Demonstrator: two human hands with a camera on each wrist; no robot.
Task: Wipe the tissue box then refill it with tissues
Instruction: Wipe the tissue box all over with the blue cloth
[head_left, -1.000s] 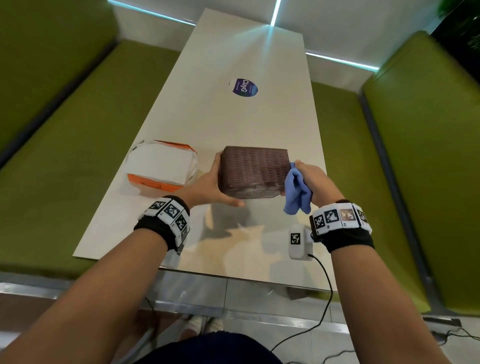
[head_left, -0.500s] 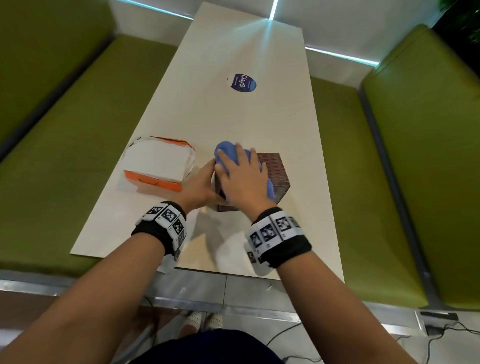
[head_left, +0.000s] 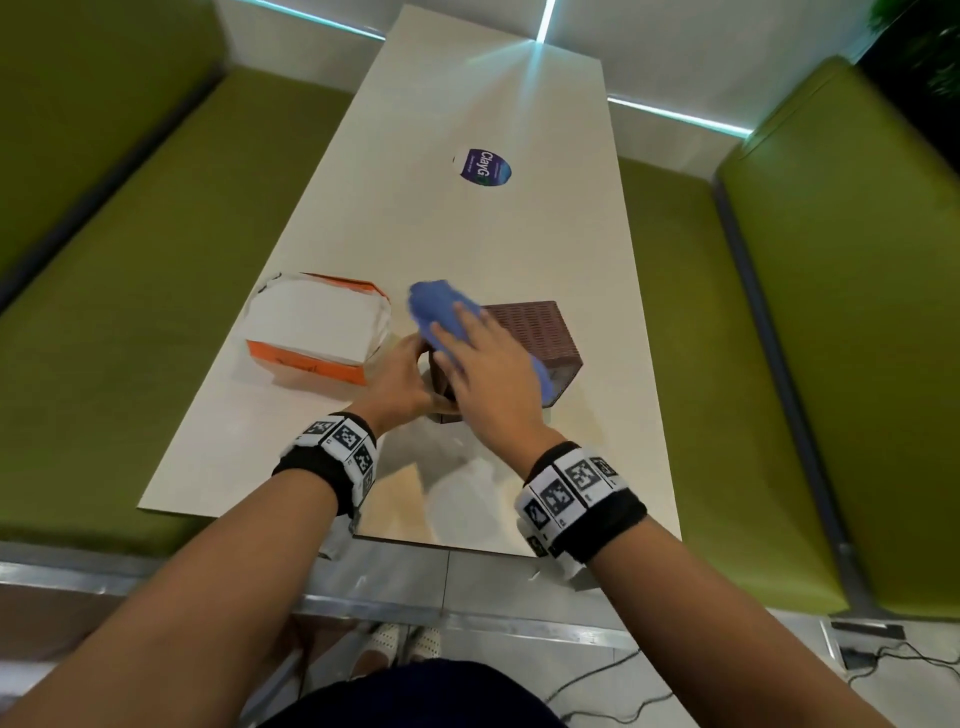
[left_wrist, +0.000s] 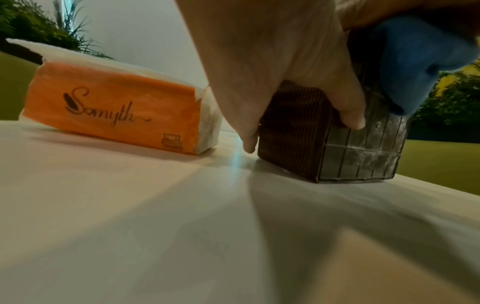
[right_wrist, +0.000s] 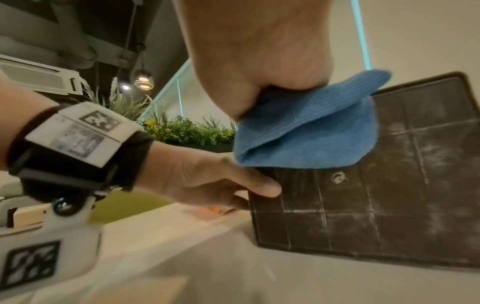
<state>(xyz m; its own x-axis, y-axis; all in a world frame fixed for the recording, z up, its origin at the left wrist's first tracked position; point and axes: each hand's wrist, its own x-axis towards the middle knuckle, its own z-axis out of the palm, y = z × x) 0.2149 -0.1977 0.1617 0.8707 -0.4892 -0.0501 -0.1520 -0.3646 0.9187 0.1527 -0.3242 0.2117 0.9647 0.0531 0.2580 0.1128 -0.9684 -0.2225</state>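
A brown woven tissue box (head_left: 540, 332) lies on its side on the white table (head_left: 457, 234), its dusty grey base (right_wrist: 389, 195) turned toward me. My left hand (head_left: 400, 379) grips the box's near left corner, thumb on the base and fingers down the woven side (left_wrist: 293, 131). My right hand (head_left: 488, 358) lies flat on a blue cloth (head_left: 434, 304) with fingers spread, and presses it onto the box's upper face. The cloth (right_wrist: 311, 133) hangs over the base's top edge. An orange and white pack of tissues (head_left: 317, 332) lies just left of the box.
A round purple sticker (head_left: 485, 166) is on the table farther back. Green padded benches (head_left: 130, 312) (head_left: 831, 364) run along both long sides. The table's near edge is just behind my wrists. Cables lie on the floor at the lower right.
My right hand has moved from the box's right end up onto its top, and now slides the cloth leftward and away. The box has turned, so its base now faces me.
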